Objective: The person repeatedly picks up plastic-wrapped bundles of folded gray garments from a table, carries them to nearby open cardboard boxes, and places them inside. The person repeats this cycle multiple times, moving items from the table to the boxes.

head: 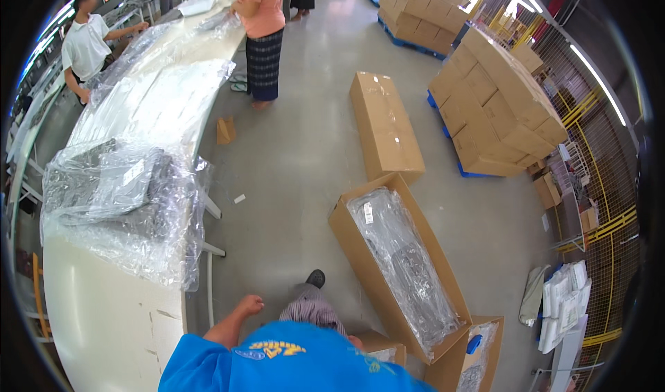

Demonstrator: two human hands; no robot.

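My left hand hangs beside my body with the fingers curled, and I see nothing in it. Only a small part of my right hand shows at the edge of my blue shirt; its fingers are hidden. Ahead to the right stands an open long cardboard box with grey goods in clear plastic wrap inside, bearing a white label. On the long white table to my left lie dark grey garments in clear plastic bags, with more clear plastic bags beyond.
A closed long carton touches the open box's far end. Two more open boxes are close by my right side. Stacked cartons stand on blue pallets. A person in an orange shirt and one in white flank the table.
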